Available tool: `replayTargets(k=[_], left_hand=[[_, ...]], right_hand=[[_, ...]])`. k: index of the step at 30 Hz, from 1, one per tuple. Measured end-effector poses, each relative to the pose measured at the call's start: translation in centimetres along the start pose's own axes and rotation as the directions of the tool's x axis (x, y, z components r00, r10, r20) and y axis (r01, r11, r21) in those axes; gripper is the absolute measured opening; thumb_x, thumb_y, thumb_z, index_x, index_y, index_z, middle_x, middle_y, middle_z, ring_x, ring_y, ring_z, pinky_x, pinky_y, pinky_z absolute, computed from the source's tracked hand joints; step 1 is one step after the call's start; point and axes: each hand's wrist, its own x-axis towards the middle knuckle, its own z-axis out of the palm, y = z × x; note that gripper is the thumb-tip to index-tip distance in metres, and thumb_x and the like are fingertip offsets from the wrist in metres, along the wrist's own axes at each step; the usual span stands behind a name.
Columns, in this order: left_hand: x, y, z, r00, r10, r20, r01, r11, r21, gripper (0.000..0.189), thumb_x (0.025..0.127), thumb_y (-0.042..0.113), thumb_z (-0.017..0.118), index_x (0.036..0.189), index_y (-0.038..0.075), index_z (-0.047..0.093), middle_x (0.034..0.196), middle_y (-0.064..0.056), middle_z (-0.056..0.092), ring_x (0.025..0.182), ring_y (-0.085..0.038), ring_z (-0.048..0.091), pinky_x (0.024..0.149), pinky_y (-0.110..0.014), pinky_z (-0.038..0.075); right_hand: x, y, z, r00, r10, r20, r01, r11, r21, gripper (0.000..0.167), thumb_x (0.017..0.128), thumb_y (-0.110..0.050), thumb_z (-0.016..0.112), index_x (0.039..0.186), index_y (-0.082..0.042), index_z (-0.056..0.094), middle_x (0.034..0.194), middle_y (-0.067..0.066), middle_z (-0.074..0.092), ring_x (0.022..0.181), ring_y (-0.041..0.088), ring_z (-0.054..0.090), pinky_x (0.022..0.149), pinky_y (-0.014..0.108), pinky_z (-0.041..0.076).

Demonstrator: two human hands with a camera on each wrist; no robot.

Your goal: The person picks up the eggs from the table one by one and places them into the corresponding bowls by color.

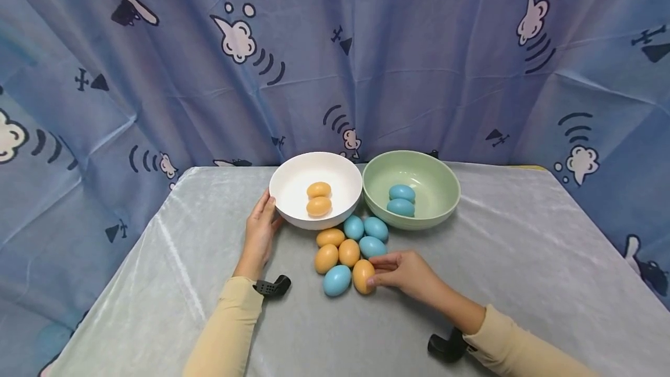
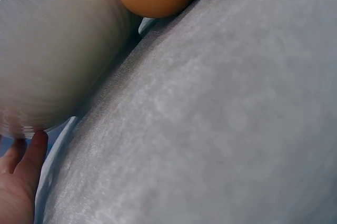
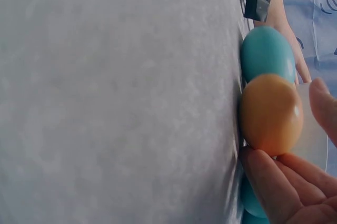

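My left hand point(image 1: 260, 230) rests against the left side of the white bowl point(image 1: 285, 205). In the left wrist view, straight fingers point(image 2: 32, 155) touch the bowl's outer wall low down. Two orange eggs lie inside that bowl. My right hand point(image 1: 405, 274) is at the nearest orange egg point(image 1: 362, 277), fingertips at its side. From the right wrist, the fingers point(image 3: 271, 182) meet this egg while the thumb stands a little off it. A blue egg point(image 1: 337, 281) lies just left of it. Several more orange and blue eggs cluster behind, in front of the bowls.
A green bowl point(image 1: 439, 205) stands at the white bowl's right, with two blue eggs point(image 1: 401, 207) inside. Both bowls are near the back of the table, which has a grey cloth point(image 1: 523, 249). A blue patterned curtain point(image 1: 314, 74) hangs behind.
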Motion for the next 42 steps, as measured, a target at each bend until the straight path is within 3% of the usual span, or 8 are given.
replayTargets(k=[15,22,42], left_hand=[[-0.2,-0.1,-0.1,1.0,0.003,0.003,-0.003,1.0,0.007,0.061,0.103,0.038,0.052,0.157,0.017,0.032,0.163,-0.001,0.031,0.148,-0.021,0.034,0.12,-0.048,0.035],[-0.1,0.0,0.0,1.0,-0.006,-0.003,0.006,1.0,0.025,0.065,0.1,0.046,0.056,0.156,0.022,0.034,0.162,0.003,0.033,0.147,-0.017,0.037,0.119,-0.044,0.037],[-0.2,0.2,0.1,1.0,0.002,-0.007,-0.002,1.0,0.013,0.062,0.102,0.041,0.054,0.156,0.019,0.033,0.163,0.002,0.032,0.148,-0.017,0.035,0.119,-0.044,0.038]], right_hand=[[-0.3,0.2,0.8,0.999,0.015,-0.035,-0.014,1.0,0.017,0.057,0.075,-0.016,0.087,0.121,0.011,0.066,0.116,0.023,0.071,0.108,0.031,0.071,0.083,0.03,0.061],[-0.3,0.3,1.0,0.996,0.039,-0.082,-0.038,0.999,0.012,0.058,0.074,-0.019,0.089,0.12,0.008,0.067,0.116,0.021,0.071,0.11,0.031,0.07,0.086,0.032,0.061],[-0.5,0.2,1.6,0.989,0.072,-0.13,-0.073,0.997,0.001,0.056,0.074,-0.019,0.088,0.122,0.004,0.068,0.12,0.018,0.071,0.116,0.031,0.067,0.09,0.037,0.059]])
